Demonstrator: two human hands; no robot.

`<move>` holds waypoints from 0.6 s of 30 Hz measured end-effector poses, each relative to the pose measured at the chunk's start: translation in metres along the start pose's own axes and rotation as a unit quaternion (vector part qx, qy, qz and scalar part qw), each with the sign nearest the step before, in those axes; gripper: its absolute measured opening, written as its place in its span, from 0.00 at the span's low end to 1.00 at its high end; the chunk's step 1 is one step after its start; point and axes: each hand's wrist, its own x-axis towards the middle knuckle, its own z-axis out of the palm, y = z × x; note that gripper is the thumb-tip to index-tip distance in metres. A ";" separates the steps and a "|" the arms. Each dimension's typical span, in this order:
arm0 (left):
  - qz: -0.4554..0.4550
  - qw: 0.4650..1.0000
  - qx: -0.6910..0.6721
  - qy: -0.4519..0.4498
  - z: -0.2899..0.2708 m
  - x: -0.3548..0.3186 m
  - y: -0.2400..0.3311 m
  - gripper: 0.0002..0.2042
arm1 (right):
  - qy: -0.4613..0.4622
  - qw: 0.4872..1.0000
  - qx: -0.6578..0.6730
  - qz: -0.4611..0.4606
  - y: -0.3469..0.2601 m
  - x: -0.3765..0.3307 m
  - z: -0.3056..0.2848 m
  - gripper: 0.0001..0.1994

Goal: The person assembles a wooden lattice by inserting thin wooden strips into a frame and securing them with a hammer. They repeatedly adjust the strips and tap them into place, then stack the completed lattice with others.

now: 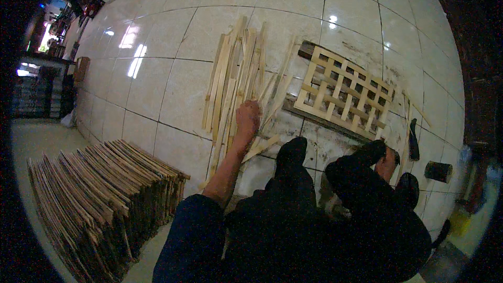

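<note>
My left hand (248,118) is closed, its fingers curled down at the right side of a loose pile of pale bamboo strips (225,81). Whatever it grips, if anything, is hidden beneath the fingers. Right of the pile lies a flat woven bamboo lattice (343,93), its strips crossing to leave square gaps. The lattice rests on dark wooden boards (330,126) on the floor. Beside its near right corner is my right hand (386,165), partly covered by dark clothing; its fingers do not show clearly.
A long row of thin, dark-edged slats or panels (105,194) stands packed at lower left. Near the right side lie a dark slender tool (414,140) and a dark cylinder (438,171). Loose strips (277,99) lie between pile and lattice on the tiled floor (173,36).
</note>
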 end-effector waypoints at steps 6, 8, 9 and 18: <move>-0.070 0.891 -0.443 -0.067 -0.064 0.021 -0.004 0.10 | 0.099 0.994 0.043 -0.028 -0.105 -0.002 -0.039 0.20; -0.125 0.794 -0.576 -0.153 -0.111 0.027 0.040 0.11 | 0.060 0.990 0.108 -0.064 -0.117 0.020 -0.045 0.19; -0.130 0.772 -0.598 -0.173 -0.121 0.027 0.054 0.11 | 0.042 0.985 0.126 -0.110 -0.119 0.034 -0.040 0.18; 0.181 0.888 -0.333 -0.261 -0.086 0.026 0.175 0.14 | -0.078 0.769 0.621 0.132 -0.172 0.087 -0.015 0.17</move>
